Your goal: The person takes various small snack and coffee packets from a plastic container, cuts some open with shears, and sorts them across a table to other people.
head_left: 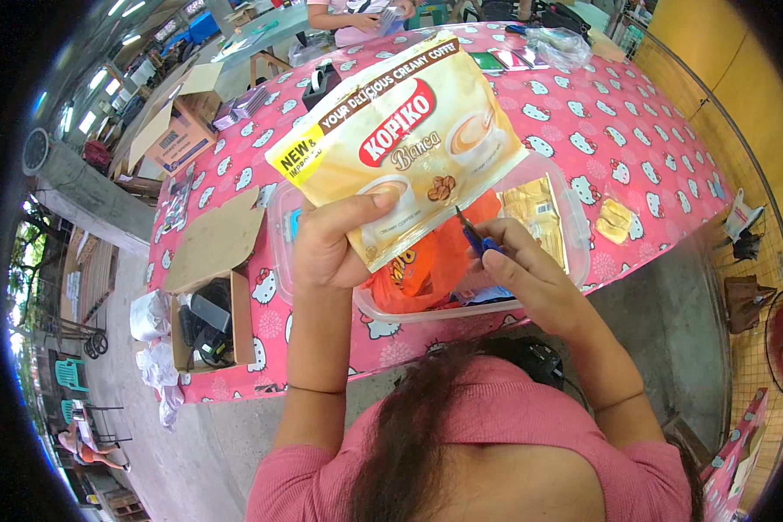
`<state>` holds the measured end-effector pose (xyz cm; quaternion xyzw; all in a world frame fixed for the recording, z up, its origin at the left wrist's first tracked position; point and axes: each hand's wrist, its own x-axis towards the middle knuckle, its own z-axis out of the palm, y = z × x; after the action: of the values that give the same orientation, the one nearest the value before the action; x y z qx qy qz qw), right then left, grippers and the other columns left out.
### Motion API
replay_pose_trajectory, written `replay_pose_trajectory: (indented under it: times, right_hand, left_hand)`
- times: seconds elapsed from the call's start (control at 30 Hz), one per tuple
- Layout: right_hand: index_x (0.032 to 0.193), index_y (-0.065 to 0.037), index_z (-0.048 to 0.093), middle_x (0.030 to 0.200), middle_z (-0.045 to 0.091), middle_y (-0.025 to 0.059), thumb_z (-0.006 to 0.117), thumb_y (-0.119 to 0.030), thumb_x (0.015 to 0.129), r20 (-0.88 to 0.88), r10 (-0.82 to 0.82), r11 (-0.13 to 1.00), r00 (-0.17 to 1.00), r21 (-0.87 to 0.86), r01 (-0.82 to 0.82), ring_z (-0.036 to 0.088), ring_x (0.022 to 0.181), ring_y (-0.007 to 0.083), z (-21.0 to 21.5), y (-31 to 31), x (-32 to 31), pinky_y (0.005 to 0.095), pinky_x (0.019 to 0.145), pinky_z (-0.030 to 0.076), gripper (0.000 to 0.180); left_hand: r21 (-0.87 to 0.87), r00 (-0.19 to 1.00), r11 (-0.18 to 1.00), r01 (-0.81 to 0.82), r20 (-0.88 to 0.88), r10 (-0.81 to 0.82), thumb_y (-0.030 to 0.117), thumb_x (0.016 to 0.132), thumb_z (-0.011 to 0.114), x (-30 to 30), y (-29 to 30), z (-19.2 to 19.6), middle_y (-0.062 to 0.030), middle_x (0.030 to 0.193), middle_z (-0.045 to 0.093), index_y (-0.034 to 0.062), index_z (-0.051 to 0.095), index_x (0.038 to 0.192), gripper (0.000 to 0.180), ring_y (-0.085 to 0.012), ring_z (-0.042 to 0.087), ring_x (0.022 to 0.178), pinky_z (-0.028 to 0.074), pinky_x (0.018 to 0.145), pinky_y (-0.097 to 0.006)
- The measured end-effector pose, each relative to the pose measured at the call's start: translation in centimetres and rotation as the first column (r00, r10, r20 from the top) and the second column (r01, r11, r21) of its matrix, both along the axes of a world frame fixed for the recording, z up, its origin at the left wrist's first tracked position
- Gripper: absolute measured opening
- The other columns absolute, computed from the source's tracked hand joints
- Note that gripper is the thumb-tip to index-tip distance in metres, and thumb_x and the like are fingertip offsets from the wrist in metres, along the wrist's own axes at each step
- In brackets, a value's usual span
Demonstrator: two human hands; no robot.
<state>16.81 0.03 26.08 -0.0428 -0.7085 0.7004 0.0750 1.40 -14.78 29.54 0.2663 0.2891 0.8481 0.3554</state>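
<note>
My left hand [339, 239] grips a large cream and brown coffee-mix bag [409, 143] by its lower left corner, holding it tilted above a clear plastic tub [574, 235]. Closed round the blue handles of small scissors [474, 237], my right hand [531, 274] is just below the bag. The scissors' dark tip touches or nearly touches the bag's lower edge. Under my hands, the tub holds a crumpled orange bag [422, 270] and gold packets [535, 213]. The bag and my hands hide part of the tub.
A pink patterned cloth [661, 165] covers the table. Left of the tub is an open cardboard box [239, 326] with dark items; a larger carton [178, 122] stands farther back. One gold packet [615, 221] lies right of the tub. Across the table is another person [357, 19].
</note>
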Motion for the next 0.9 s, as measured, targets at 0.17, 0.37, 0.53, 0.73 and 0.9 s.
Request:
replay_pose_trajectory:
  times: [0.17, 0.37, 0.53, 0.73, 0.9]
  right_hand:
    - [0.113, -0.001, 0.043, 0.087, 0.05, 0.0019, 0.049, -0.032, 0.09, 0.003, 0.007, 1.0, 1.0, 0.008, -0.007, 0.048, 0.073, 0.0072, 0.4, 0.2, 0.1, 0.0217, 0.065, 0.042, 0.039]
    - [0.092, 0.001, 0.057, 0.07, 0.053, 0.0003, 0.052, -0.035, 0.088, 0.031, -0.077, 0.995, 0.997, 0.058, 0.076, 0.05, 0.063, 0.0056, 0.3, 0.2, 0.2, 0.0221, 0.057, 0.041, 0.036]
    - [0.075, 0.001, 0.059, 0.055, 0.051, 0.0021, 0.053, -0.036, 0.087, -0.02, -0.152, 0.964, 0.988, 0.219, 0.153, 0.047, 0.053, 0.0068, -0.7, 0.1, -0.2, 0.0252, 0.049, 0.038, 0.039]
    - [0.07, 0.0, 0.056, 0.053, 0.049, 0.0055, 0.052, -0.036, 0.087, -0.055, -0.157, 0.93, 0.986, 0.328, 0.166, 0.043, 0.05, 0.0094, -0.9, 0.1, -0.2, 0.0293, 0.046, 0.035, 0.04]
    - [0.073, 0.0, 0.056, 0.054, 0.049, 0.0068, 0.053, -0.039, 0.086, -0.063, -0.152, 0.921, 0.986, 0.354, 0.165, 0.045, 0.05, 0.0112, -0.5, 0.2, 0.0, 0.03, 0.047, 0.036, 0.042]
  left_hand:
    - [0.005, 1.0, 1.0, 0.011, -0.018, -0.011, -0.009, 0.07, 0.053, -0.3, -0.2, 0.0, -0.02, 0.109, 0.055, -0.0049, 0.039, 0.12, 0.052, -0.0321, 0.058, 0.097, 0.049, 0.083, -0.046]
    - [0.035, 0.998, 0.998, 0.048, 0.034, -0.049, -0.01, 0.07, 0.051, -0.2, -0.3, 0.4, -0.0212, 0.11, 0.054, -0.0052, 0.039, 0.12, 0.052, -0.0333, 0.057, 0.099, 0.049, 0.083, -0.046]
    - [-0.032, 0.998, 0.999, 0.021, 0.059, -0.019, -0.011, 0.07, 0.051, 0.2, -0.4, 0.8, -0.022, 0.112, 0.054, -0.006, 0.04, 0.12, 0.052, -0.0333, 0.056, 0.1, 0.048, 0.084, -0.046]
    - [-0.043, 0.997, 0.998, 0.055, 0.062, -0.052, -0.011, 0.07, 0.051, 0.6, -0.4, 1.1, -0.0219, 0.112, 0.053, -0.0063, 0.039, 0.12, 0.051, -0.0328, 0.056, 0.1, 0.047, 0.086, -0.046]
    - [-0.016, 0.99, 0.995, 0.095, 0.106, -0.093, -0.011, 0.07, 0.05, 0.6, -0.3, 1.3, -0.0223, 0.113, 0.052, -0.0068, 0.038, 0.121, 0.052, -0.0331, 0.056, 0.101, 0.047, 0.086, -0.046]
